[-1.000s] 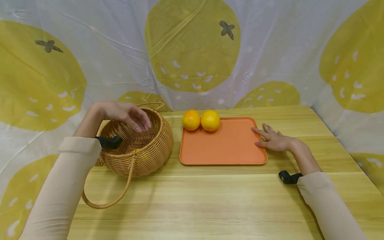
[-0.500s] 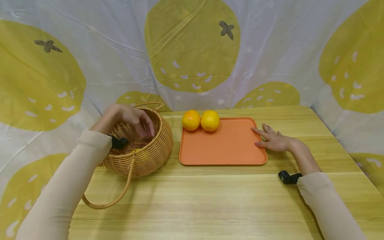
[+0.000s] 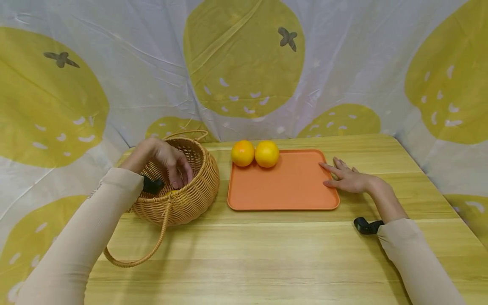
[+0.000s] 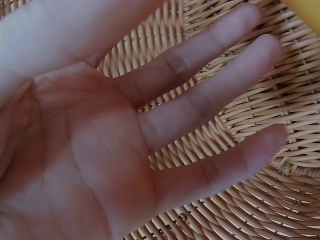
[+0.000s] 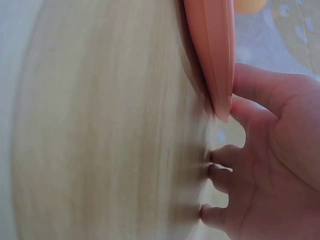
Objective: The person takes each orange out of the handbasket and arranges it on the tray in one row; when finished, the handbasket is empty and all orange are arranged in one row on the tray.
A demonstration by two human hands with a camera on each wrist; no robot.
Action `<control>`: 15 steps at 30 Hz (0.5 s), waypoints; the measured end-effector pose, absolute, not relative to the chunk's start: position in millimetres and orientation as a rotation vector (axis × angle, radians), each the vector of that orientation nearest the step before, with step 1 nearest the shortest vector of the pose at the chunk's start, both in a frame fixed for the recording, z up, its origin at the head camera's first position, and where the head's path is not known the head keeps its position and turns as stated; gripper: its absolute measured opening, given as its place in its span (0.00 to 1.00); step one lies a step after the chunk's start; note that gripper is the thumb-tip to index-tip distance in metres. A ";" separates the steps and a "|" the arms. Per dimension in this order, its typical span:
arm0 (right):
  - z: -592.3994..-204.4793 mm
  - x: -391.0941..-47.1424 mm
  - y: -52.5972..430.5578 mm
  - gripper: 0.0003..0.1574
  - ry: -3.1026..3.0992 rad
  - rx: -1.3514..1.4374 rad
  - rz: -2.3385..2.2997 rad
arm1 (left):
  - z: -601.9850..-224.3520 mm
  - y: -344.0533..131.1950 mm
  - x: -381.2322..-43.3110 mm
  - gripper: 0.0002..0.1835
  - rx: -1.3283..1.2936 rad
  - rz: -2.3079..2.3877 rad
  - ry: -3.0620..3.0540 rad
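Left hand [image 3: 170, 164] in the basket [image 3: 203, 182], fingers apart!
Right hand [image 3: 350, 178], fingers spread too, touches the tray [image 3: 286, 190] holding two oranges [image 3: 267, 153].

Wicker basket [image 3: 200, 190]: round, upright, left hand [image 3: 168, 163] inside.
Yellow fruit [image 4: 307, 12]: mostly hidden, near left fingertips.
Orange tray [image 3: 282, 186]: flat, rectangular, edge touching right hand [image 3: 348, 178].

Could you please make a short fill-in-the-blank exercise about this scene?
In the head view, the wicker basket stands to the ____ of the tray.
The left hand reaches into the ____.
The round fruits at the tray's far left corner number ____.
The right hand touches the tray's ____ edge.

Missing words: left; basket; two; right.
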State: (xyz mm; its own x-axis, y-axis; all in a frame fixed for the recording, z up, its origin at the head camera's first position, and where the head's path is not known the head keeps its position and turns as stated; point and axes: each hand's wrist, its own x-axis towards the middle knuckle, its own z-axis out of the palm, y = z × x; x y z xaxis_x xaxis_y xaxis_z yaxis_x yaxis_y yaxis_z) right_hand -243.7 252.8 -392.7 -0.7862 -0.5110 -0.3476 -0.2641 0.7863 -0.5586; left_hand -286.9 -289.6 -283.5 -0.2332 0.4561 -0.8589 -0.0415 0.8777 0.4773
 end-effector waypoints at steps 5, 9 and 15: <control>-393.0 -243.9 252.9 0.50 2.484 -0.578 -0.673 | -285.0 -287.4 -283.0 0.17 0.287 0.401 1.798; -393.4 -244.2 253.2 0.50 2.483 -0.578 -0.674 | -285.8 -286.6 -282.6 0.17 0.271 0.369 1.829; -394.3 -244.6 253.8 0.50 2.485 -0.580 -0.674 | -287.7 -285.8 -282.7 0.17 0.267 0.353 1.833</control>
